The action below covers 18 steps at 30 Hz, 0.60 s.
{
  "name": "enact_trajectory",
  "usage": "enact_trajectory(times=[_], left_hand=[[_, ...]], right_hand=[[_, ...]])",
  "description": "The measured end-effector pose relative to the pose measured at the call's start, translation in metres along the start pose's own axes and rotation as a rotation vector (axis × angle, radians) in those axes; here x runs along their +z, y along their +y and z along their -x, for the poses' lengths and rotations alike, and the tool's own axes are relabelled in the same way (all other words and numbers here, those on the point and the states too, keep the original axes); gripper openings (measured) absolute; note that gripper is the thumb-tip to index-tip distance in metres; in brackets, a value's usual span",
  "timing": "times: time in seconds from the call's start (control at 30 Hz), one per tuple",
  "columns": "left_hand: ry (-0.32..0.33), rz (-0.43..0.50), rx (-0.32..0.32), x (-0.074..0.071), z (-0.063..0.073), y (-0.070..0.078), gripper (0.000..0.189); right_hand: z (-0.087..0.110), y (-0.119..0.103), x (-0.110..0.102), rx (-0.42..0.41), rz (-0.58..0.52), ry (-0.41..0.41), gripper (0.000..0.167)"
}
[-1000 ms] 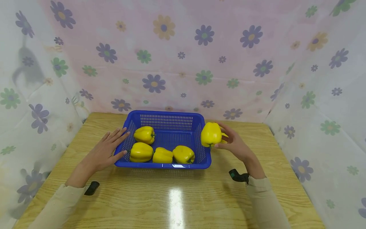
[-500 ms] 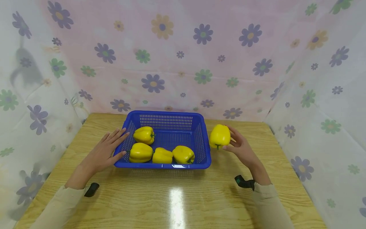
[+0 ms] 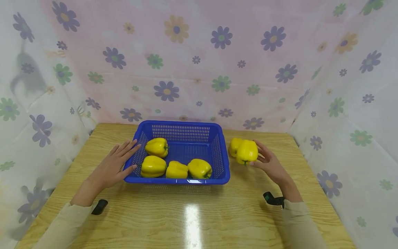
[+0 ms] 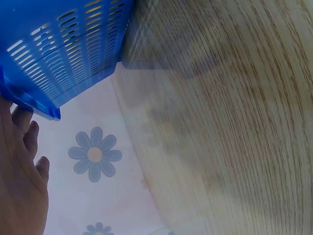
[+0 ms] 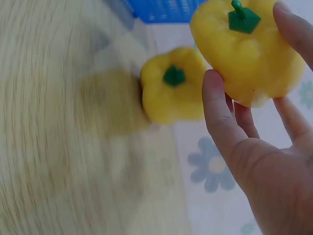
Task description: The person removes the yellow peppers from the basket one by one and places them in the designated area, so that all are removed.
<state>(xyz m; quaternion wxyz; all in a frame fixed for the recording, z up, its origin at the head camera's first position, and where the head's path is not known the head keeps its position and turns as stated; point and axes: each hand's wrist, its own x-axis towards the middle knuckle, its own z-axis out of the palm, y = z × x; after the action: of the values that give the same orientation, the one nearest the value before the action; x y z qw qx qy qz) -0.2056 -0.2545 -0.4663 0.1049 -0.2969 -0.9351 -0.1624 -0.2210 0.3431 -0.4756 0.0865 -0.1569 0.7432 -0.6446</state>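
Observation:
My right hand holds a yellow bell pepper with a green stem, just off the right side of the blue basket. Behind it, a second yellow bell pepper sits on the table; the right wrist view shows this pepper apart from the held one. Thumb and fingers spread around the held pepper. My left hand rests with extended fingers on the basket's left rim. Several yellow bell peppers lie inside the basket, including one at the back left and one at the front right.
The wooden table carries the basket near its back edge. Flower-patterned cloth hangs behind and on both sides. Each wrist wears a small black device, such as the right wrist camera.
My right hand has moved right, away from the basket, with the bell pepper in its grip. This uncovers the pepper standing on the table behind. The left hand has stayed in place.

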Motion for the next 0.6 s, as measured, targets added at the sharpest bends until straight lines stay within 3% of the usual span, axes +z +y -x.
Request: enact_trajectory(times=[0.3,0.6], left_hand=[[0.004,-0.005,0.005,0.000,0.000,-0.002,0.068],[0.007,0.003,0.002,0.001,0.001,-0.002,0.068]], right_hand=[[-0.003,0.017,-0.037,0.015,0.024,-0.027,0.085],[-0.007,0.018,-0.060,0.036,-0.014,-0.040,0.084]])
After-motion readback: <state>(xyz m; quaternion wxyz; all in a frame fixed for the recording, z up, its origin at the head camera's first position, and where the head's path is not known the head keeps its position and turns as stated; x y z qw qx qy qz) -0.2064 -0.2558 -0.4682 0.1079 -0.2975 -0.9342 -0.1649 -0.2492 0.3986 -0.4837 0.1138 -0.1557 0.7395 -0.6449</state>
